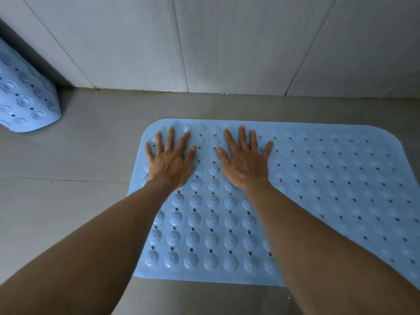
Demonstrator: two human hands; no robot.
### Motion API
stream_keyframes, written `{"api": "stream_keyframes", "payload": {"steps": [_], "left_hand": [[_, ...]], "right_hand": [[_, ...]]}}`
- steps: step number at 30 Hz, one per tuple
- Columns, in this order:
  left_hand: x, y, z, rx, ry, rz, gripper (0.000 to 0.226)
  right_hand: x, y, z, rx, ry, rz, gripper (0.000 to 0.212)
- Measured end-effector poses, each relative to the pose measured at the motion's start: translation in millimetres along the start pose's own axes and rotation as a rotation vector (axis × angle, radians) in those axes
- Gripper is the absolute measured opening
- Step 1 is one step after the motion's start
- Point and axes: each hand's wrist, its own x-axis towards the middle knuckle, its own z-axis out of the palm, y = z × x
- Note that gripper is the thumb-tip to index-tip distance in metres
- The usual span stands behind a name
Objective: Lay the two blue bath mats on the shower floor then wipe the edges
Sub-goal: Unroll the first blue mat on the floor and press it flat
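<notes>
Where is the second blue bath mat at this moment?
In the head view, the second mat is at the far left edge, propped up beside the wall, apart from the flat mat.

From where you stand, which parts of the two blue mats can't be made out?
Second mat: head view, cut by the left edge; its full shape and how it rests cannot be told.
Flat mat: near right corner hidden by the right forearm and the frame's right edge.
Mat surface under the left hand and right hand: covered by the flat palms.
Far right bumps: too blurred to make out.
</notes>
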Motion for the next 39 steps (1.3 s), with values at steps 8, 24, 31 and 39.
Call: {"api": "stream_keyframes", "payload": {"steps": [8, 24, 31, 39], "left_hand": [[7, 4, 3, -0.005, 0.018, -0.089, 0.064], [10, 7, -2, 0.028, 0.004, -0.076, 0.058], [9, 5, -3, 0.049, -0.043, -0.070, 0.071], [9, 12, -17, 0.082, -0.138, -0.087, 0.073]], "right_hand": [[4, -3, 1, -0.006, 0.042, 0.020, 0.069], [7, -9, -4, -0.001, 0.004, 0.034, 0.078], [7, -4, -3, 0.031, -0.029, 0.014, 0.075], [-9, 41, -39, 0.322, -0.140, -0.084, 0.068]]}}
